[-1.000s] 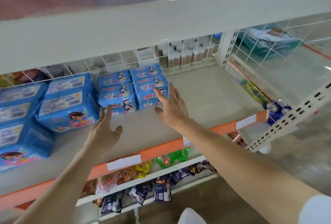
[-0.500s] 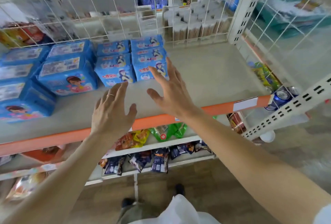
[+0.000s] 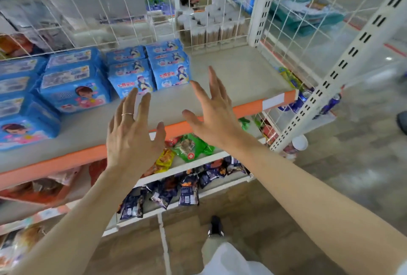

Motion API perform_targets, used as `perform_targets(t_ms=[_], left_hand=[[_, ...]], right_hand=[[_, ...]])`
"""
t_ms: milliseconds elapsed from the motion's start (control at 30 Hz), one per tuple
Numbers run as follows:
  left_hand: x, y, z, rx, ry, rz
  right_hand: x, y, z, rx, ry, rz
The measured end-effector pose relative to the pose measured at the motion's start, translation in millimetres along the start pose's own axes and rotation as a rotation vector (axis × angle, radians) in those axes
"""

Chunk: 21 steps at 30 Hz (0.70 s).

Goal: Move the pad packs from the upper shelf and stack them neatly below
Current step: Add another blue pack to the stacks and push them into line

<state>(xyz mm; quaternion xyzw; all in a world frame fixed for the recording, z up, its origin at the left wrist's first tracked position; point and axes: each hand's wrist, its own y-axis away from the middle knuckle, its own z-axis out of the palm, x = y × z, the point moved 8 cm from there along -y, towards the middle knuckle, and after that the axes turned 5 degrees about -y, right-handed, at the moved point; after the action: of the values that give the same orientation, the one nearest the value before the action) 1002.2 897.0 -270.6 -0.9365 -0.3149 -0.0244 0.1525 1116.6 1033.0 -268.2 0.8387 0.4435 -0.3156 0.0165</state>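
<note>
**Both hands spread and empty above the shelf of pad packs**

The left hand (image 3: 132, 136) and the right hand (image 3: 214, 114) hang side by side over the near edge of the shelf (image 3: 231, 76), palms down and slightly turned toward each other. Each grip is spread wide with straight fingers and holds nothing; neither hand touches a pack. A thin ring (image 3: 127, 114) sits on one finger of the left hand.

The pad packs lie on the far left part of the shelf. Two rows of small blue pad packs (image 3: 149, 70) stand side by side, just beyond the fingertips of the left hand and to the far left of the right hand. Left of them, touching or nearly so, are larger blue pad packs (image 3: 72, 83), stacked and running toward the left edge of the view. The right part of the shelf is bare grey board, edged along the near side by an orange strip (image 3: 246, 109).

A white wire grid (image 3: 110, 17) backs the shelf on the far side, with other goods blurred behind it. Below the shelf, snack bags (image 3: 167, 193) in dark and bright wrappers lie on lower racks. A slotted white upright (image 3: 343, 72) rises at the right. A shoe (image 3: 215, 226) shows on the floor below.
</note>
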Motion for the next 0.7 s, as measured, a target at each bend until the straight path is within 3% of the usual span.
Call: perform_targets(t_ms=[400,700], left_hand=[[-23.3,117.5,-28.0,0.034,0.114,0.012],[-30.6,149.7,-74.6,0.152,0.09,-0.006]], right_hand=[[-54.2,119.0,8.5,-0.041,0.091,0.029],[-100.6,131.5,-6.7,-0.019,0.061,-0.091]])
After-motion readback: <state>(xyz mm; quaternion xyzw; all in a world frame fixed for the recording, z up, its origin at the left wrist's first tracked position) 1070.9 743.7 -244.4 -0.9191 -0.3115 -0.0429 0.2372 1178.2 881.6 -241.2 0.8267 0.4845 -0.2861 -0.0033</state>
